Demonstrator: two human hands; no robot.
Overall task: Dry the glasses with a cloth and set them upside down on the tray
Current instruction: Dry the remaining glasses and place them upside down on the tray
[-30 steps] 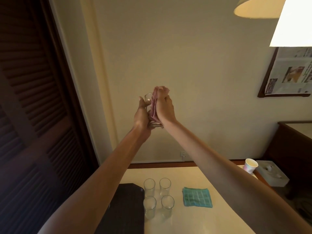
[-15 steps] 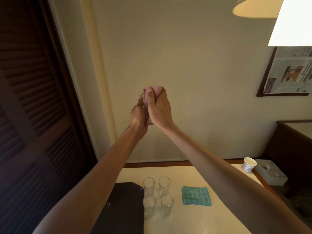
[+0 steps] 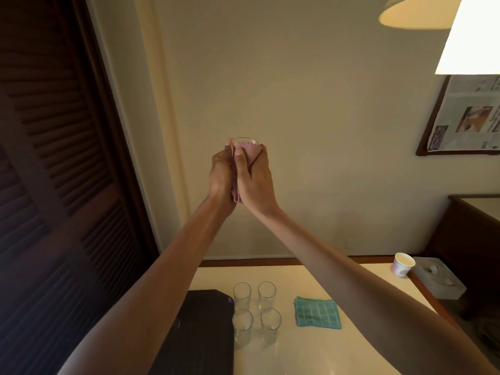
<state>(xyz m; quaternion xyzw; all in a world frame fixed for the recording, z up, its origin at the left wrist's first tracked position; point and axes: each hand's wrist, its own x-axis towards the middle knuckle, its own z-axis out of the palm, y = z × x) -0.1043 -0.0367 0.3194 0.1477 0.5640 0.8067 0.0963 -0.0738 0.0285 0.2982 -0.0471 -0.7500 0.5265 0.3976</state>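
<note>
Beside the left hand (image 3: 220,177) gripping the glass (image 3: 244,139), the right hand (image 3: 255,182) clutching the cloth (image 3: 251,153) has slid lower; drying continues.

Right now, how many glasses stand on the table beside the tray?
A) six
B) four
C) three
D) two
B: four glasses stand upright in a two-by-two group on the table, just right of the tray; the fifth glass is held up in the cloth.
</note>
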